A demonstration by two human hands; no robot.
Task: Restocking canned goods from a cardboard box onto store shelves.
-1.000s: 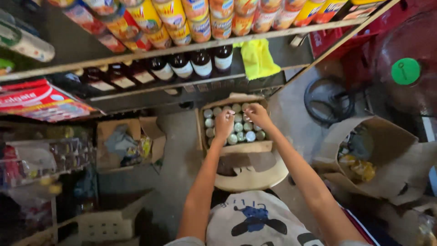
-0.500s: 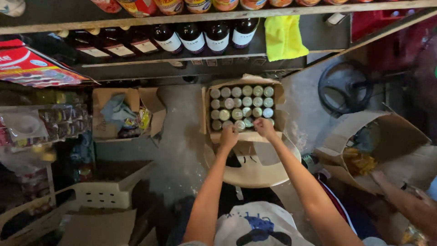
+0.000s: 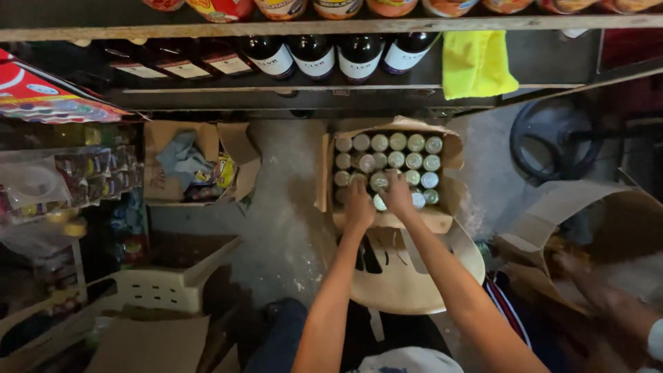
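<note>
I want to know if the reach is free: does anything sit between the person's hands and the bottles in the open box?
Nothing visible does. The left hand and right hand already rest on the bottles in the cardboard box, whose flaps are folded open.

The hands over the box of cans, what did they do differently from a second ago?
Both hands slid toward the near edge of the box. A second ago they were spread over the cans in the middle; now the left hand and right hand sit close together on the front rows of cans. Whether a can is gripped is unclear. The box stayed on the plastic chair, and the bottles stayed on the shelf.
</note>
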